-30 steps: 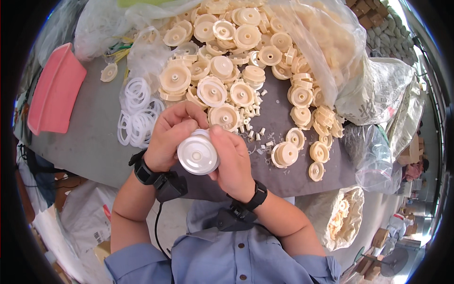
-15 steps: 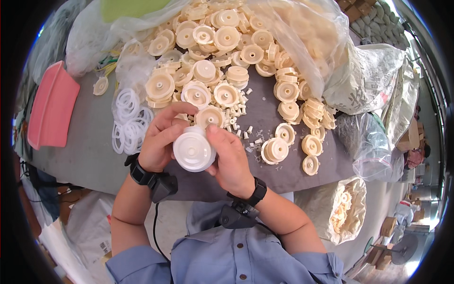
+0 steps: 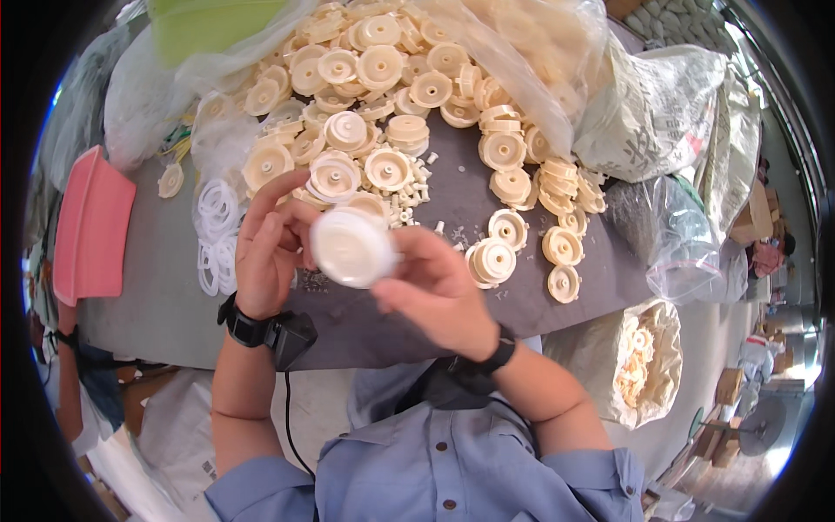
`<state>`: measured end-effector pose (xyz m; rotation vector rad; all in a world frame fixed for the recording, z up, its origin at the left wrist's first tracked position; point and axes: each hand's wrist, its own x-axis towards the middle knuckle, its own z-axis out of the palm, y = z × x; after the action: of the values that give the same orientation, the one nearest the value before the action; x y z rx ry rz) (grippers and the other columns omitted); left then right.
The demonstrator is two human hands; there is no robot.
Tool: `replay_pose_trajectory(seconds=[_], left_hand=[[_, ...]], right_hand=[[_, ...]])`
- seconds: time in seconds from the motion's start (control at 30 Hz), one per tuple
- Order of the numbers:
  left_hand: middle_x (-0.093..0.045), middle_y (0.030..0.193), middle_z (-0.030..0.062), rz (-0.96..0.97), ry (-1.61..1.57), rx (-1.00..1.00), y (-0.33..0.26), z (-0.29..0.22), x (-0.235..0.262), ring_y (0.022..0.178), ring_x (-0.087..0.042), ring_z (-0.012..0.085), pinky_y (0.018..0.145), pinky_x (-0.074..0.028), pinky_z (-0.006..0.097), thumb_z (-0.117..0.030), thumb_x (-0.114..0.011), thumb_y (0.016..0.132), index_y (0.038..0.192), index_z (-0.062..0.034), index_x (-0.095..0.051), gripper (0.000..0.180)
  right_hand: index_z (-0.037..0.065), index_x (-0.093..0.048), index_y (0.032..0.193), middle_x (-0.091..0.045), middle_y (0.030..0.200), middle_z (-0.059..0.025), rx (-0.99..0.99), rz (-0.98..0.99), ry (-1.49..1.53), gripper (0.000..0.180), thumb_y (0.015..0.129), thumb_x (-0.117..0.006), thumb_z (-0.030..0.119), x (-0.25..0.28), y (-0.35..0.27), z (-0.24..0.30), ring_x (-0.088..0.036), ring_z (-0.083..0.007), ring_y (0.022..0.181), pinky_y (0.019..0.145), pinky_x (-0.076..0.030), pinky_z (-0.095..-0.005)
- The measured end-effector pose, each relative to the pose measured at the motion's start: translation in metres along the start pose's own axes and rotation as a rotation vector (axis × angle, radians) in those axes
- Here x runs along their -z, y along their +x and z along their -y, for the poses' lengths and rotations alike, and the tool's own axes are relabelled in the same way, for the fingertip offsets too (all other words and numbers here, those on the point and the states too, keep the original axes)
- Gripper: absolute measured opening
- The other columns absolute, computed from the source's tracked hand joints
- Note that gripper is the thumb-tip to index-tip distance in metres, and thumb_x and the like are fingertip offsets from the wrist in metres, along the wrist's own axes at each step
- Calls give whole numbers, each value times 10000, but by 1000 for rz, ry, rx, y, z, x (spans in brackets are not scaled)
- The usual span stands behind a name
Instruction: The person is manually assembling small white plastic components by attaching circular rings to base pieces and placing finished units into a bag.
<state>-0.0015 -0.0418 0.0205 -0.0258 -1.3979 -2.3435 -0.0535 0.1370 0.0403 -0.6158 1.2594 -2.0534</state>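
Spreading — right fingers (image 3: 428, 247) at white disc (image 3: 351, 250)

A round white plastic disc (image 3: 352, 247), slightly blurred, was held above the table (image 3: 174, 322), a little back from its near edge and about midway along it. The disc's broad, creamy-white face tilted upward within a paler rim. The right hand (image 3: 448, 291) gripped its right side; the left hand (image 3: 271, 244) was at its left, any contact too blurred to tell.
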Motion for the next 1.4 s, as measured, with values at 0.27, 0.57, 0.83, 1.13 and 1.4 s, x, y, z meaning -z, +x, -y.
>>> replay_pose_trajectory(seconds=[0.27, 0.57, 0.83, 1.13, 1.4], left_hand=[[-535, 930, 74, 8, 1166, -307, 13, 7, -1, 828, -518, 148, 704, -398, 231, 36, -523, 748, 902, -18, -575, 171], [-503, 983, 106, 63, 1493, -258, 27, 7, -9, 905, -497, 248, 777, -393, 318, 24, -542, 710, 890, -16, -572, 187], [-527, 904, 83, 95, 1616, -436, 31, 7, 0, 811, -512, 231, 702, -407, 293, 31, -554, 705, 867, -13, -576, 170], [-561, 874, 34, -112, 447, -51, 23, 5, 21, 740, -515, 83, 649, -408, 206, 36, -546, 748, 880, 15, -586, 139], [-606, 839, 81, -103, 67, 212, 17, -8, 17, 670, -536, 102, 627, -427, 208, -20, -524, 790, 958, 42, -579, 187]], right_hand=[[-13, -500, 1067, -560, 960, -55, 66, -848, -945, 320, 750, -524, -42, 203, -156, 84, -530, -105, 846, 750, -421, -220], [27, -454, 1178, -524, 1065, -124, -295, -1212, -1526, 508, 693, -602, 51, 307, -299, 107, -565, -140, 705, 602, -463, -222], [36, -552, 1018, -578, 862, -30, 195, -920, -1032, 254, 768, -526, -2, 179, -134, 85, -489, -53, 631, 527, -385, -162], [18, -467, 1111, -546, 912, -87, 258, -197, -601, 370, 750, -549, 20, 34, 29, 13, -528, -94, 651, 546, -436, -215], [-6, -475, 1049, -564, 843, -40, -118, -155, 39, 300, 783, -586, 79, -2, 49, -9, -524, -68, 575, 501, -424, -184]])
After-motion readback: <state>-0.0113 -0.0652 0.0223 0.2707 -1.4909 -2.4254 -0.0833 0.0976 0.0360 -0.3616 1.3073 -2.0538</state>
